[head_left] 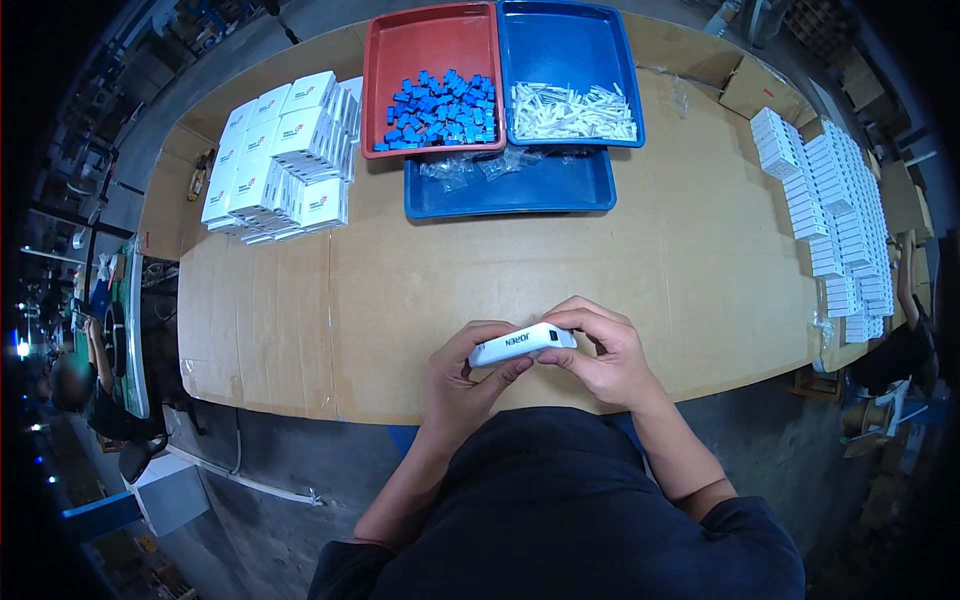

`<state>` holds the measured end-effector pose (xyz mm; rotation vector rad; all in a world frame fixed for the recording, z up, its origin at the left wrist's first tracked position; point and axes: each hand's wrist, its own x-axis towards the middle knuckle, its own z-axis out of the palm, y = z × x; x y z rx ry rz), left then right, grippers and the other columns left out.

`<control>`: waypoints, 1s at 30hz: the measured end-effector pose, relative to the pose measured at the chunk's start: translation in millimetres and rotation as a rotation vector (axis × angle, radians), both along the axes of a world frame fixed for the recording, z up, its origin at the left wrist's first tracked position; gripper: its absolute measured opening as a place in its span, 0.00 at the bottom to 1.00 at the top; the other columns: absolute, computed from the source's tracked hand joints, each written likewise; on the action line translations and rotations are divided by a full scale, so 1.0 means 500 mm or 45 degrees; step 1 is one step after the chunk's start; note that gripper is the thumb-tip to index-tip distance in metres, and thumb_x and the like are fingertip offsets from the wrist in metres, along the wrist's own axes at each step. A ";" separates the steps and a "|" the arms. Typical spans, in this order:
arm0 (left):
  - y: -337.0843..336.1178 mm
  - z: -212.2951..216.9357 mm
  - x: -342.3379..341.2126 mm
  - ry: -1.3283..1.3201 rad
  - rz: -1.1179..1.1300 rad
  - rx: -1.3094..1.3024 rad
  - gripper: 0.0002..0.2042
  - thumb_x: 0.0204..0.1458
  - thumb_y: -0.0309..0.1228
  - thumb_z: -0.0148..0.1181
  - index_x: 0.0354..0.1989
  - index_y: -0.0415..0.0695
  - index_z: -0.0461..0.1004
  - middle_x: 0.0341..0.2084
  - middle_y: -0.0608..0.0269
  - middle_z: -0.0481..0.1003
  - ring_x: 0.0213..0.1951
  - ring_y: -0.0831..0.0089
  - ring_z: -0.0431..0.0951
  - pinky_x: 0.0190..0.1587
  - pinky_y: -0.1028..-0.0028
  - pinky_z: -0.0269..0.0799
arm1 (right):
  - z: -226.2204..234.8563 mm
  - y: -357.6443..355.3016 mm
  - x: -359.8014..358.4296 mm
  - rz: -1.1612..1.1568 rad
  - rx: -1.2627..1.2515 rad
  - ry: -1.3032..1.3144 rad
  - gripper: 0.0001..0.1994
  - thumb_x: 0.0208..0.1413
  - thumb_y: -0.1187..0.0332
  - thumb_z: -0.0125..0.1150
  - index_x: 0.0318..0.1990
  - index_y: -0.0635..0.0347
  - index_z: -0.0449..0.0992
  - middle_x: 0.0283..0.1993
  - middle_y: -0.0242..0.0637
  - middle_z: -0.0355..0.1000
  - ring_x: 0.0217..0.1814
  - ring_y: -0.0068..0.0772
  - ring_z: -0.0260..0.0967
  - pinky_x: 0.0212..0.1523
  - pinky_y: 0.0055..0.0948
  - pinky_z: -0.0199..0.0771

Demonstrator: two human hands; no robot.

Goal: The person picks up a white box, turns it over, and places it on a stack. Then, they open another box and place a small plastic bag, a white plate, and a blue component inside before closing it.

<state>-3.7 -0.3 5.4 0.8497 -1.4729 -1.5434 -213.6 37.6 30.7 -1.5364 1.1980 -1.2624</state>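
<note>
While both hands grip it at the near edge of the cardboard-covered tabletop [400, 300], a small white oblong device [522, 343] lies between them: the left hand [462, 375] pinches its left end with thumb and fingers, and the right hand [602, 350] curls closed around its right end. Farther off, at the far left, stand stacked white boxes [285, 160]. At the far middle sit a red tray [430, 45] of blue pieces [440, 110], a blue tray [570, 45] of white pieces [572, 110], and a second blue tray [510, 185] just nearer. Rows of white boxes [835, 210] line the right.
</note>
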 end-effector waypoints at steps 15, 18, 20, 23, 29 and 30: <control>-0.010 -0.031 0.003 0.082 -0.022 0.236 0.17 0.55 0.22 0.72 0.52 0.34 0.75 0.42 0.61 0.80 0.47 0.76 0.81 0.50 0.76 0.79 | -0.029 0.023 0.013 -0.110 0.448 -0.177 0.16 0.57 0.81 0.71 0.52 0.68 0.76 0.48 0.38 0.80 0.54 0.27 0.78 0.56 0.29 0.80; -0.019 -0.024 -0.023 0.180 0.046 0.371 0.16 0.58 0.21 0.69 0.53 0.32 0.74 0.43 0.59 0.81 0.48 0.76 0.81 0.53 0.73 0.78 | -0.063 0.013 0.029 -0.192 0.536 -0.779 0.17 0.58 0.83 0.68 0.54 0.69 0.73 0.49 0.41 0.79 0.56 0.28 0.77 0.59 0.29 0.80; -0.020 -0.037 -0.016 0.148 -0.010 0.366 0.16 0.58 0.21 0.68 0.54 0.32 0.74 0.44 0.59 0.81 0.48 0.76 0.80 0.54 0.73 0.77 | -0.062 0.010 0.024 -0.168 0.526 -0.803 0.17 0.59 0.84 0.67 0.54 0.69 0.72 0.50 0.42 0.78 0.57 0.30 0.77 0.60 0.30 0.80; -0.013 -0.053 -0.006 0.120 -0.070 0.353 0.16 0.59 0.21 0.67 0.55 0.32 0.74 0.45 0.59 0.81 0.49 0.75 0.80 0.55 0.73 0.77 | -0.062 0.011 0.017 -0.099 0.505 -0.802 0.16 0.59 0.85 0.65 0.53 0.69 0.70 0.51 0.44 0.77 0.58 0.31 0.77 0.61 0.31 0.80; -0.005 -0.066 -0.007 0.090 -0.096 0.361 0.18 0.61 0.25 0.67 0.57 0.32 0.73 0.49 0.59 0.80 0.49 0.74 0.80 0.56 0.72 0.76 | -0.065 0.005 -0.003 0.004 0.465 -0.740 0.15 0.60 0.86 0.65 0.51 0.69 0.70 0.50 0.43 0.78 0.59 0.31 0.76 0.62 0.31 0.79; -0.006 -0.075 -0.011 0.100 -0.092 0.343 0.20 0.63 0.31 0.66 0.58 0.33 0.73 0.50 0.58 0.80 0.50 0.73 0.80 0.57 0.71 0.76 | -0.064 0.000 -0.008 -0.003 0.515 -0.734 0.14 0.60 0.85 0.65 0.51 0.69 0.70 0.50 0.42 0.78 0.60 0.30 0.76 0.62 0.31 0.78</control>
